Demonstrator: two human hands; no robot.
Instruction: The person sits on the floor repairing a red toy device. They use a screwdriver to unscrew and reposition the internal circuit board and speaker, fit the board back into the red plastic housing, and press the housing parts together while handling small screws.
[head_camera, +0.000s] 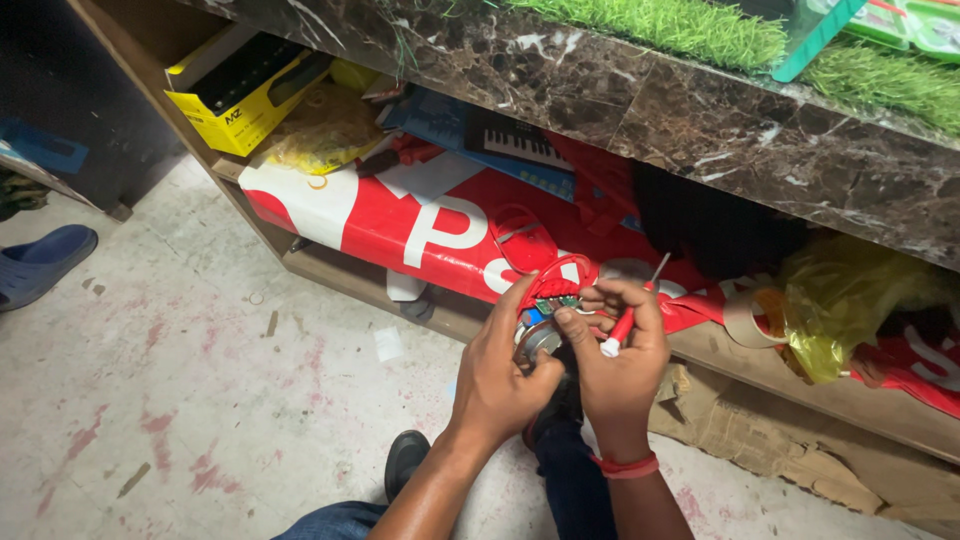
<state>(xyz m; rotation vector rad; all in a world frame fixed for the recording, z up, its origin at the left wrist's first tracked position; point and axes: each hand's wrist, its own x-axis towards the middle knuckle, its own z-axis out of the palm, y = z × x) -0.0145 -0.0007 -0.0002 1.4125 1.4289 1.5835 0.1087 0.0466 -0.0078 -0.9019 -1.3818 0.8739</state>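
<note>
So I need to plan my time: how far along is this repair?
Done: the small red device is opened, its green circuit board exposed. In hand: left hand steadies it; right hand holds a red-handled screwdriver. Left: it is not closed up yet.

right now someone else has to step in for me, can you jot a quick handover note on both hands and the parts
Left hand: grips a small round metal motor-like part with a green circuit board and red wires on top.
Right hand: steadies the board with its fingertips and holds a red-and-white screwdriver, tip pointing up, away from the board.
Where: the assembly is held above the floor, in front of the low wooden shelf.
Done: the board is exposed.
Left: cannot tell; the screws are too small to see.
</note>
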